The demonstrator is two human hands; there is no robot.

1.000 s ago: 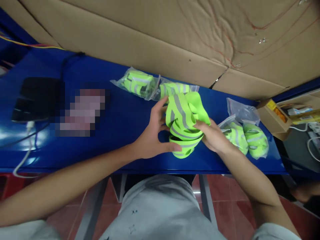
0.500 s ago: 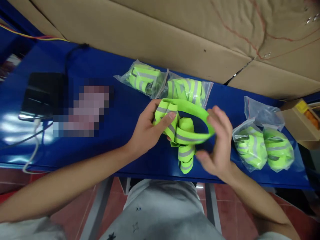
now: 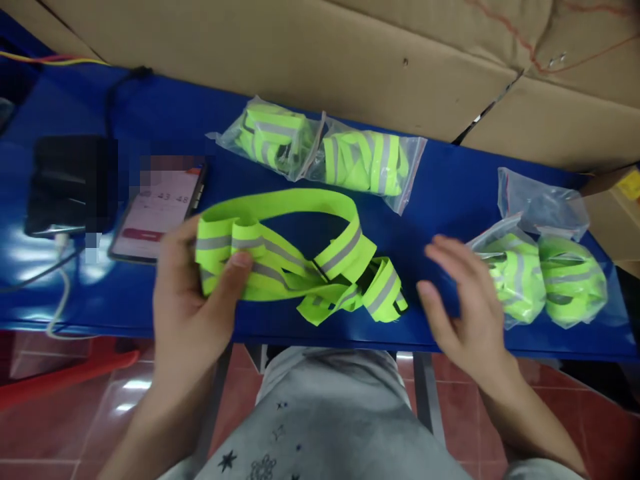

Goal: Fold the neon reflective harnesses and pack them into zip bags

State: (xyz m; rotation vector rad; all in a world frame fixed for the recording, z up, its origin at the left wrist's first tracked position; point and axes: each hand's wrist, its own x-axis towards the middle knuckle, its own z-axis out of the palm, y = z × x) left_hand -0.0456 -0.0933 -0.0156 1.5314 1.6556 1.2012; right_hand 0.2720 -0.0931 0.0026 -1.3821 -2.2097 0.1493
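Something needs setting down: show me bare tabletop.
Bare blue tabletop shows between the back bags and the empty bag, and between the phone and back bags. Crowded: the right end, with filled side bags, empty bag and cardboard box; the left end, with phone and black device; the middle, where the left hand holds neon straps.

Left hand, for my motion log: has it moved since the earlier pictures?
Yes, leftward: relative to the leftmost clear bag, the left hand sits farther left than before.
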